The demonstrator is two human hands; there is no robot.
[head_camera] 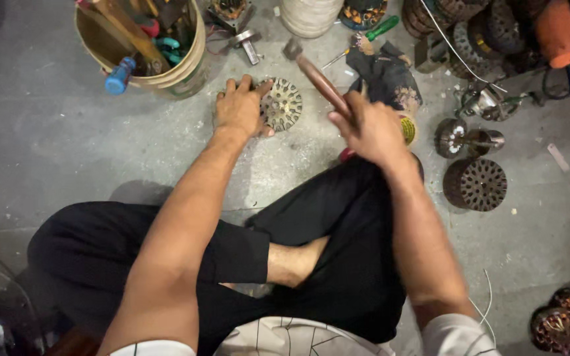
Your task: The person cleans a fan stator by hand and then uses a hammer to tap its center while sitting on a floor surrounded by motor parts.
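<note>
While the person sat cross-legged on the grey concrete floor [54, 138], the left hand [240, 109] pressed down on a round, dark metal motor core with a ring of slots across its face [282, 104], fingers spread over its left edge and top. The right hand [371, 128] was closed tight around the brown wooden handle of a hammer [321, 82], whose small metal head [291, 48] hung above and just beyond the disc, blurred.

To do this stroke well, it seemed wise for the left fingers to stay on the near rim, out of the hammer's path, and for the blow to land square on the face, not on the edge, so the disc would not skid on the floor. A short, controlled swing looked safer than a full one, given how close the steadying hand was.

The slotted core lay flat on the floor, straight ahead of the knees, between the two hands. Its face looked pale and dusty in the middle, darker at the rim; finer detail could not be made out. A tan bucket of tools [146, 46] stood beyond it to the left, and a similar perforated dark disc [477, 184] lay well apart on the right.
</note>
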